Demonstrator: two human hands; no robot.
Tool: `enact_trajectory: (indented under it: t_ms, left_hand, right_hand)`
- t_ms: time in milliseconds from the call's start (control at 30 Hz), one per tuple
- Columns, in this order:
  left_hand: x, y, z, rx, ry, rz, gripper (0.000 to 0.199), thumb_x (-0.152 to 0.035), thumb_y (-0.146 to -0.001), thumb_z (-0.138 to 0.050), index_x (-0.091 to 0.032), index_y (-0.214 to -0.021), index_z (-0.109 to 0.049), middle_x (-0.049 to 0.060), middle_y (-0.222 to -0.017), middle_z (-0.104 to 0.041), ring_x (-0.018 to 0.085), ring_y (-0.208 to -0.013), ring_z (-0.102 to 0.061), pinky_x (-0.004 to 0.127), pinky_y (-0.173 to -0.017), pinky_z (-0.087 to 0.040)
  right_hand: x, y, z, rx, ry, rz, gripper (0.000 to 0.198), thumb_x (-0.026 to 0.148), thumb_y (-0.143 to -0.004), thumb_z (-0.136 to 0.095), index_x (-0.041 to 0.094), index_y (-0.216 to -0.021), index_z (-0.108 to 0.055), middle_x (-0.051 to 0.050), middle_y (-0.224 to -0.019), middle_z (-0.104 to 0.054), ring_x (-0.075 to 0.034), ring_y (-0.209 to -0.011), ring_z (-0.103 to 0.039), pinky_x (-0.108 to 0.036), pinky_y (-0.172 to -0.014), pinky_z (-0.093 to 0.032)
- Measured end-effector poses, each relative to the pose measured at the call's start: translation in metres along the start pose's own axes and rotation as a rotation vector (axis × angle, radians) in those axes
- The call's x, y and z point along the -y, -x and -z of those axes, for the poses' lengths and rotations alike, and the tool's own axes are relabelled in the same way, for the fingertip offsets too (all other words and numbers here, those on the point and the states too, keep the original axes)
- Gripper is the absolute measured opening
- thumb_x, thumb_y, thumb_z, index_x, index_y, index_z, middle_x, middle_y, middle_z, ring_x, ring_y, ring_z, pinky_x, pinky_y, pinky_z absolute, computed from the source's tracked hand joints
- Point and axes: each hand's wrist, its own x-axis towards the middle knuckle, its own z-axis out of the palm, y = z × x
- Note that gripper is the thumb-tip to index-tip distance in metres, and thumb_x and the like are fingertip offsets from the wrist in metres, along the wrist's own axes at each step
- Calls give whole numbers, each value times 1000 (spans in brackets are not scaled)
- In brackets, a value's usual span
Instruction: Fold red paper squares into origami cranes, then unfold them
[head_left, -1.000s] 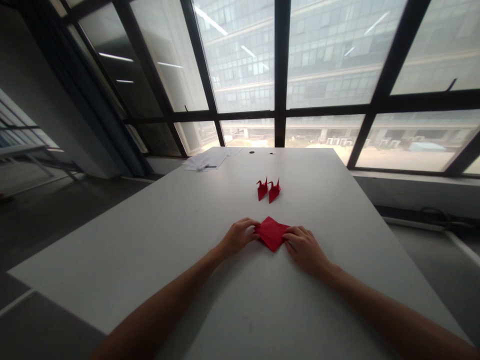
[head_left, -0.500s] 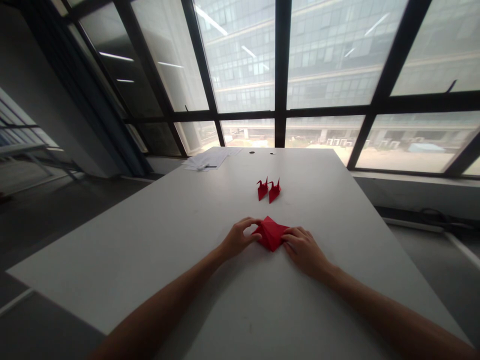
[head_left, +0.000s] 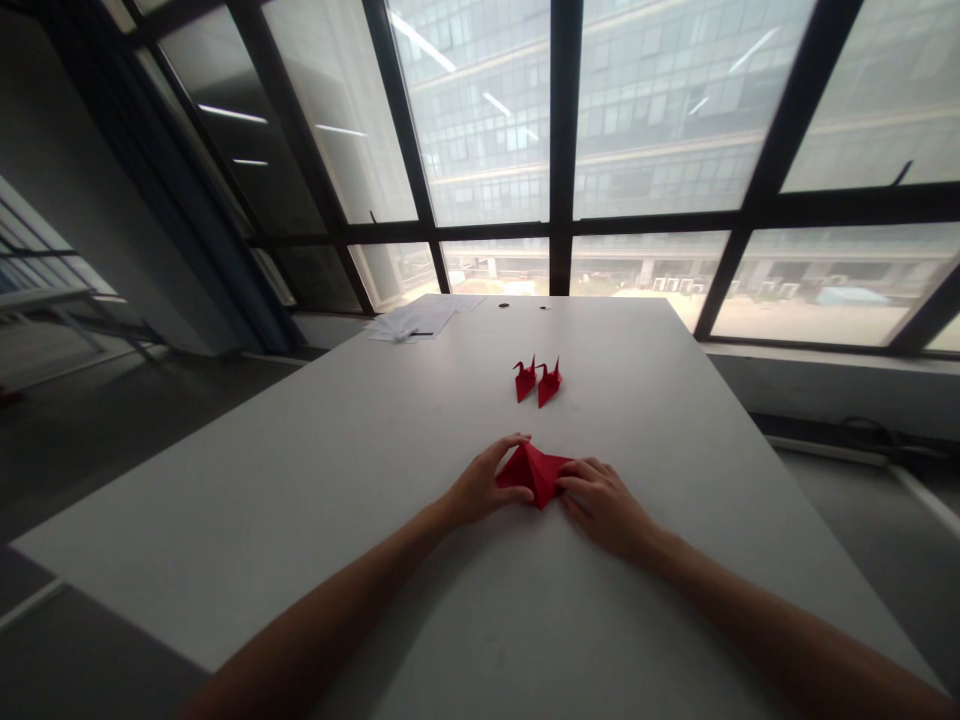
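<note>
A partly folded sheet of red origami paper (head_left: pixel 535 474) is between my hands on the white table, its left side opened up into a hollow with a raised ridge. My left hand (head_left: pixel 484 482) grips that opened side, with fingers at the far corner and the thumb at the near edge. The fingers of my right hand (head_left: pixel 600 502) are pressed together on the right part of the paper; the fingertips are partly hidden. Beyond the hands stand two finished red paper cranes, a left crane (head_left: pixel 525 382) and a right crane (head_left: pixel 549 384), side by side.
White papers (head_left: pixel 420 320) with a dark thin item lie at the table's far left. The white table (head_left: pixel 315 480) reaches toward large windows with dark frames (head_left: pixel 562 150). Two small dark spots mark its far end. A dark blue curtain (head_left: pixel 172 200) hangs at left.
My left hand has spread its fingers wider along the paper's left side, which now stands raised and hollow instead of flatter. My right hand has shifted slightly left on the paper.
</note>
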Motion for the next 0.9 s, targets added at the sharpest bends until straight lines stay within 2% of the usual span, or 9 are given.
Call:
enact_trajectory:
  t_ms: [100,167,367,567,633,700,800,833,900]
  left_hand:
    - [-1,0,0,-15,-62,-21,78,-51,-76,-77,-26,-143,-46,14,-150,-42,31,-138,-40,46,-115,-33]
    - [-2,0,-1,-40,-114,-15,79,-53,-76,-76,-26,-145,-46,14,-146,-41,31,-136,-41,46,-114,-35]
    - [-2,0,-3,-76,-217,43,80,-58,-78,-71,-25,-146,-44,8,-109,-55,25,-102,-53,43,-97,-45]
    - [-4,-2,-1,-133,-158,-23,73,-58,-81,-68,-23,-142,-47,8,-107,-60,24,-99,-54,39,-92,-45]
    - [-7,-2,1,-160,-180,-28,56,-55,-88,-62,-23,-134,-57,7,-104,-61,23,-99,-54,38,-93,-45]
    - [-9,-2,4,-192,-245,-10,37,-49,-97,-50,-23,-114,-70,8,-104,-61,23,-102,-54,39,-94,-45]
    - [-11,-1,7,-163,-428,35,35,-39,-98,-49,-21,-81,-74,7,-109,-62,24,-107,-54,42,-99,-43]
    - [-11,-1,7,-134,-483,49,33,-36,-97,-52,-21,-77,-74,7,-110,-63,24,-106,-55,44,-100,-43]
    - [-11,-1,6,-89,-535,49,22,-29,-94,-57,-21,-82,-74,7,-112,-65,25,-108,-58,47,-103,-42]
  right_hand:
    - [0,0,0,3,2,3,26,17,-89,-61,26,-112,-70,-6,-117,-66,-24,-110,-55,-42,-99,-43]
    - [0,0,0,5,2,2,27,16,-89,-61,25,-112,-69,-7,-118,-66,-24,-111,-55,-42,-100,-43]
    - [0,0,-1,7,16,2,26,15,-88,-61,25,-111,-70,-6,-118,-66,-24,-111,-55,-42,-100,-43]
    - [0,0,-1,4,17,1,24,18,-90,-60,25,-111,-70,-6,-117,-66,-24,-110,-55,-42,-99,-43]
    - [1,0,0,5,16,2,24,17,-91,-60,25,-111,-70,-6,-117,-66,-24,-110,-55,-42,-99,-43]
    - [1,0,1,8,22,4,23,18,-91,-59,25,-110,-70,-7,-116,-66,-24,-109,-55,-42,-99,-42]
    - [2,0,1,9,36,7,22,19,-92,-59,25,-110,-70,-7,-115,-66,-24,-109,-55,-42,-98,-42]
    - [2,0,1,8,41,4,22,18,-92,-59,25,-110,-70,-7,-115,-66,-24,-109,-55,-42,-98,-42]
    - [1,0,0,2,49,-2,23,18,-91,-59,26,-109,-70,-7,-115,-66,-24,-108,-55,-42,-98,-42]
